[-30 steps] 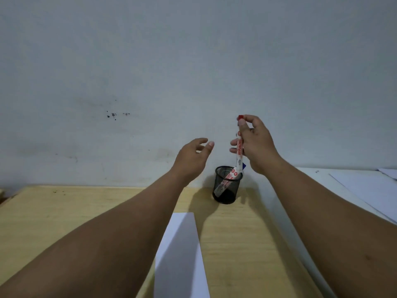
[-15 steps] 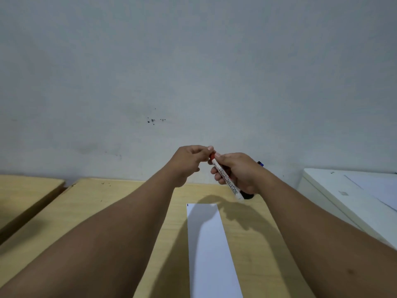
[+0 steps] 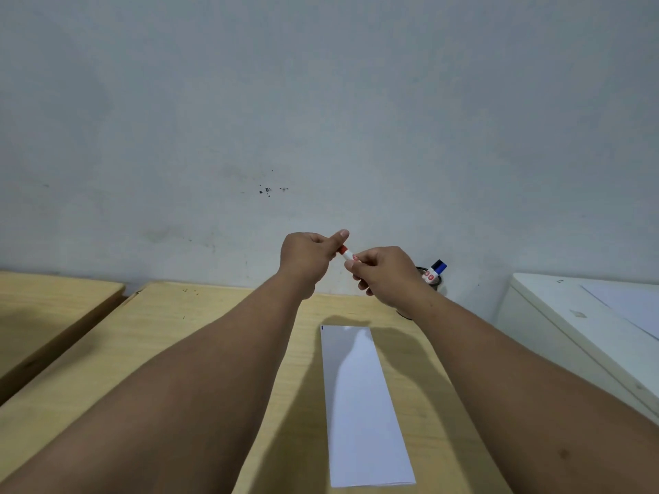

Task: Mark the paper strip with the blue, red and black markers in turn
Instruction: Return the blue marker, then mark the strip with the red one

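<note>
the right hand [image 3: 383,274] is gripping the red marker [image 3: 347,254] above the paper strip [image 3: 360,404] while the left hand [image 3: 308,260] is pinching its cap, blue mark seemingly done, red and black remaining

Your left hand [image 3: 308,260] pinches the red cap [image 3: 342,249] while your right hand [image 3: 387,274] holds the red marker [image 3: 348,255], above a paper strip [image 3: 360,404] lying on the wooden bench [image 3: 214,322].
</note>
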